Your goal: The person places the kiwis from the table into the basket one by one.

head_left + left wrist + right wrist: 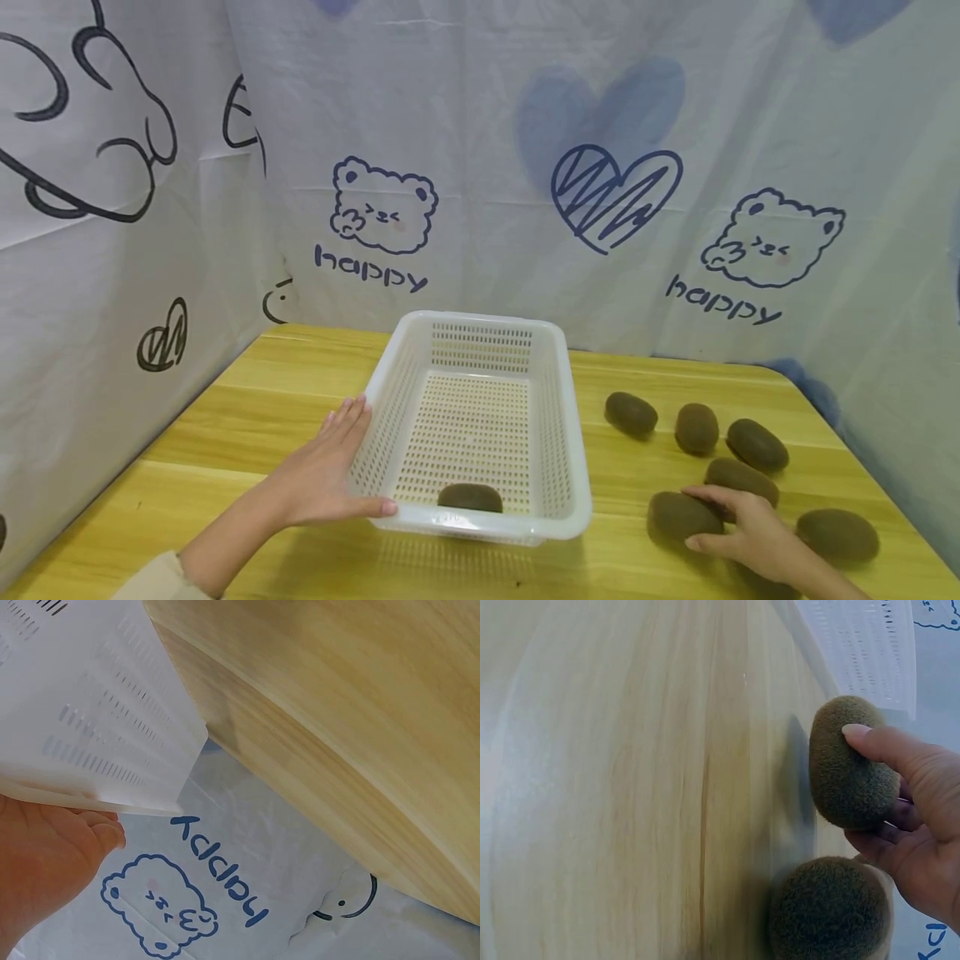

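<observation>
My right hand (757, 533) pinches a brown fuzzy kiwi (682, 518) between thumb and fingers on the right side. In the right wrist view, the thumb lies across the face of this kiwi (849, 765), and another kiwi (831, 909) sits close below it. A white plastic basket (573, 433) with slotted walls stands in the middle. One kiwi (470, 497) lies inside it at the near end. My left hand (318, 479) rests at the basket's near left corner, fingers extended along the left rim and thumb on the front rim.
Around my right hand lie several more kiwis, among them one at the back (631, 414) and one at the right (837, 535). The wood-patterned table (247, 400) ends at a white printed cloth (480, 250) behind and on both sides.
</observation>
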Demonstrator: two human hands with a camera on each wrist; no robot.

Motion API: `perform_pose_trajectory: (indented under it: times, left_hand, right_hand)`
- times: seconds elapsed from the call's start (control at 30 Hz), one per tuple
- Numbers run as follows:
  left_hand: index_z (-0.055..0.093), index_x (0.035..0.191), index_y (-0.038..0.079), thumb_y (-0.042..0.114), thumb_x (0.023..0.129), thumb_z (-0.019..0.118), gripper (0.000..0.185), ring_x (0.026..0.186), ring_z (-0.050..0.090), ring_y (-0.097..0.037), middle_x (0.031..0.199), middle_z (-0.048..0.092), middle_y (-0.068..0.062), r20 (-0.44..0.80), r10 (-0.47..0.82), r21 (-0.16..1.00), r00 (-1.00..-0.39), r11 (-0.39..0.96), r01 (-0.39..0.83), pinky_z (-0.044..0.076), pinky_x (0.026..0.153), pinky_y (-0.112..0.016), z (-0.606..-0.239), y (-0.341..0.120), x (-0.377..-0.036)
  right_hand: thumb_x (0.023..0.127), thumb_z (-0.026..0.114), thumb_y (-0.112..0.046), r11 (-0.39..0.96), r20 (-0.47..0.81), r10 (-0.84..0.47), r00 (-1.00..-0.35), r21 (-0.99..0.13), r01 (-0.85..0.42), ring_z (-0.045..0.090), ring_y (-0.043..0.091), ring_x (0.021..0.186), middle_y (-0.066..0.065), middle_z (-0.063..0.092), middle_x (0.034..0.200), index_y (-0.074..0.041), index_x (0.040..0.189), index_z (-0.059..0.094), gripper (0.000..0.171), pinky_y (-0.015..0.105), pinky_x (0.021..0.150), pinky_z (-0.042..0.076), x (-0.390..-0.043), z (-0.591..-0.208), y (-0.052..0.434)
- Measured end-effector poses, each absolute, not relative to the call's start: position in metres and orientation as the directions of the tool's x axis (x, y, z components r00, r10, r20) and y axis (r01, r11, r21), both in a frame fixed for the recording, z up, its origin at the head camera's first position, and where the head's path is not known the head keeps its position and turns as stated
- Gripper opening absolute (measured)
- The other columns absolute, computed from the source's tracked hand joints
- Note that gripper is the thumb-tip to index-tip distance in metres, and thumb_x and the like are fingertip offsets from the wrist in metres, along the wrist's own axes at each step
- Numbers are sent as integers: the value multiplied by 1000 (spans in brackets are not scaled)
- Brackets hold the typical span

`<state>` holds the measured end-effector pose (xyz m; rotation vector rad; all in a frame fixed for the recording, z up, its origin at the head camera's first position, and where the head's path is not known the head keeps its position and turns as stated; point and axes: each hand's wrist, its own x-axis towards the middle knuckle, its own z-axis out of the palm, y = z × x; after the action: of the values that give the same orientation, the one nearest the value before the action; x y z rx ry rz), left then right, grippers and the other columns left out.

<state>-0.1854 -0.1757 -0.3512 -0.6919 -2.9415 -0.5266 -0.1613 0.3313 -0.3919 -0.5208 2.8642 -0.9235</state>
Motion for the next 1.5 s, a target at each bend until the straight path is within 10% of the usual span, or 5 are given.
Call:
perform_pose_trajectory:
  times: [1.03,1.27,1.5]
  left_hand:
    - [22,141,-12,75,67,58,120,140,15,-43,151,14,-29,144,444,234,-885,853,466,20,115,-52,-346,-174,-186]
    - [23,141,-12,74,67,58,118,140,17,-43,151,14,-29,163,452,216,-877,851,479,22,114,-52,-347,-175,-186]
    - [24,140,-13,73,68,58,118,139,18,-44,150,16,-30,178,453,206,-874,851,483,22,114,-52,-350,-176,-185]
  right_hand:
    - [77,75,-28,729,293,-139,-946,-616,-298,62,1,98,15,63,117,-4,120,60,52,13,77,52,-176,-335,267]
    - [78,75,-22,686,332,-199,-922,-624,-373,64,31,101,19,63,118,0,122,58,53,22,78,56,-188,-319,245]
    - [76,76,-23,652,300,-246,-922,-653,-387,64,32,102,21,62,118,2,122,57,55,35,80,57,-197,-312,219]
